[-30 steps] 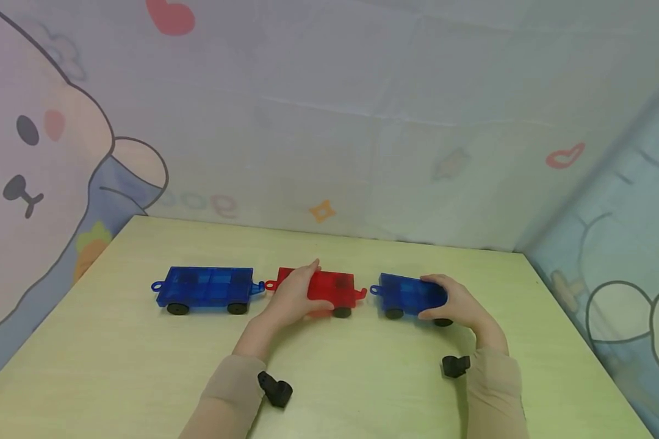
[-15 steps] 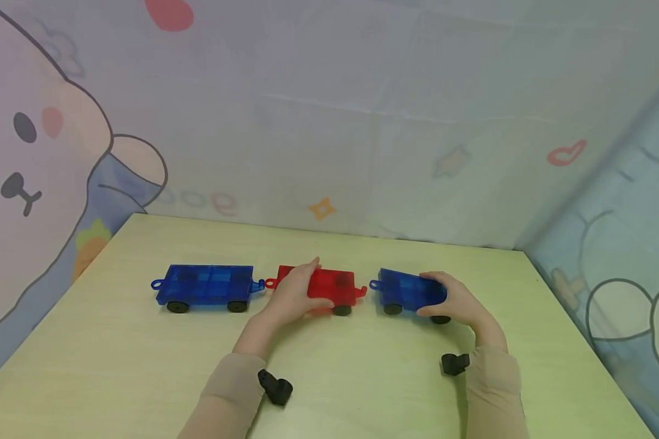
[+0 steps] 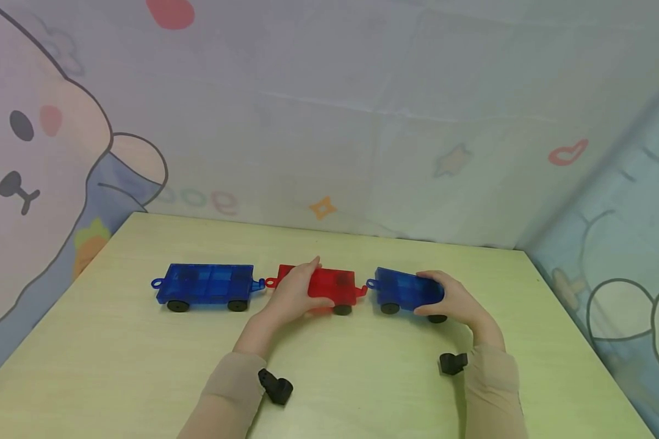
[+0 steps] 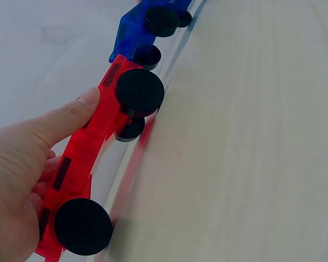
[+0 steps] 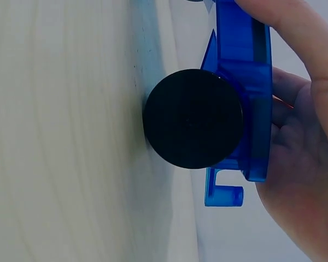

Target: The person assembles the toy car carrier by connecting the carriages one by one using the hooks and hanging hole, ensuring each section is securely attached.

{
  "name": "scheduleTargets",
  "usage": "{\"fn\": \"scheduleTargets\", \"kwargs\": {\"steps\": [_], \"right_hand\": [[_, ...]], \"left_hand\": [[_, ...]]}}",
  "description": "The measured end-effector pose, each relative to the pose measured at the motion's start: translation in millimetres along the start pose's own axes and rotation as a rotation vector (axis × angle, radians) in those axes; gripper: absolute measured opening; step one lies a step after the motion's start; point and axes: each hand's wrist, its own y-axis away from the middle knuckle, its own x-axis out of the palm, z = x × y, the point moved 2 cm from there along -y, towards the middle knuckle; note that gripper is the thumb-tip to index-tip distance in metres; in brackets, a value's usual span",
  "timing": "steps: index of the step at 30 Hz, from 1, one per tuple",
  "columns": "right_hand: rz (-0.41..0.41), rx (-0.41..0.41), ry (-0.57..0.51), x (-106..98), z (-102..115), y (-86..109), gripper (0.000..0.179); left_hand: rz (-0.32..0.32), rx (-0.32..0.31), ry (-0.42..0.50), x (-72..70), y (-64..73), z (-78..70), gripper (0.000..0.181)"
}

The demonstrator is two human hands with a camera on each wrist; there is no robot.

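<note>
Three see-through toy train cars with black wheels stand in a row on the table. In the head view my left hand [image 3: 293, 296] grips the middle, red train car [image 3: 335, 286], thumb along its near side. My right hand [image 3: 453, 299] holds the right-hand blue train car [image 3: 401, 289] by its right end, which sits slightly askew. This car's ring overlaps the red car's hook. In the right wrist view a hook [image 5: 227, 195] sticks out from its other end. The left-hand blue train car [image 3: 208, 285] stands untouched, its hook right at the red car's ring.
The pale wooden table [image 3: 351, 378] runs back to a printed cloth [image 3: 335, 110] with cartoon figures. A small black device [image 3: 276, 387] is on the left sleeve, and another black device [image 3: 453, 363] is by the right cuff.
The right hand has brought its blue train car slightly left, so its ring has closed on the red car's hook. The left hand and the red car have stayed in place.
</note>
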Motion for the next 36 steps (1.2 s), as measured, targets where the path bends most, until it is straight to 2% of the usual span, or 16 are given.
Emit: {"fn": "scheduleTargets", "kwargs": {"steps": [9,17,36], "right_hand": [[0.016,0.006,-0.004,3.3,1.7,-1.6,0.083],[0.022,0.019,-0.027,5.1,-0.2,-5.2,0.085],[0.026,0.017,-0.017,5.3,4.8,-4.4,0.084]], "left_hand": [[-0.007,-0.008,0.004,0.0,1.1,0.1,0.096],[-0.006,0.019,-0.008,-1.2,0.8,0.3,0.096],[-0.001,0.032,-0.013,-1.6,1.5,-0.9,0.096]]}}
